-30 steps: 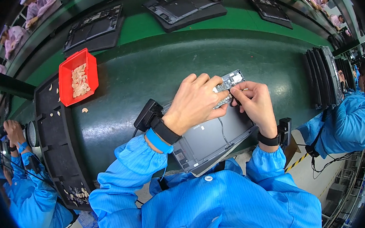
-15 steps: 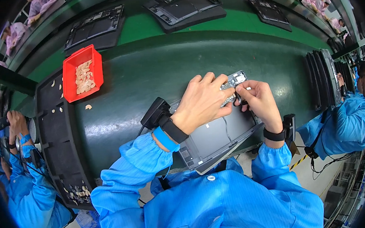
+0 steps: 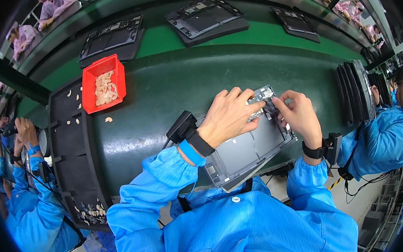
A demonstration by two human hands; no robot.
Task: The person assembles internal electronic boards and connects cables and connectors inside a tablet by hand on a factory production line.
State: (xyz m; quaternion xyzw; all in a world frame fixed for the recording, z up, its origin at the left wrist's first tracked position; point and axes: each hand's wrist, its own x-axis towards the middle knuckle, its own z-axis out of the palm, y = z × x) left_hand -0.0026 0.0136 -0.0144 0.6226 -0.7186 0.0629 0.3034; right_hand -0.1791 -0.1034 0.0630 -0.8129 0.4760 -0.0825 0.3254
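Seemingly midway through work on a tablet (image 3: 242,150) at the counter's (image 3: 161,91) near edge: opened, not yet covered. Touching its circuit board (image 3: 257,114) with left hand (image 3: 229,114) spread wide; bending right hand (image 3: 301,115) alongside, cannot tell whether gripping anything.

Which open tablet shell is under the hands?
The nearest tablet shell, beneath the left hand and right hand; the three others lie farther off, along the green strip.

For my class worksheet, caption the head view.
Bare left hand and right hand over an opened flat grey device at a dark green bench, a red plastic bin of beige pieces at left.
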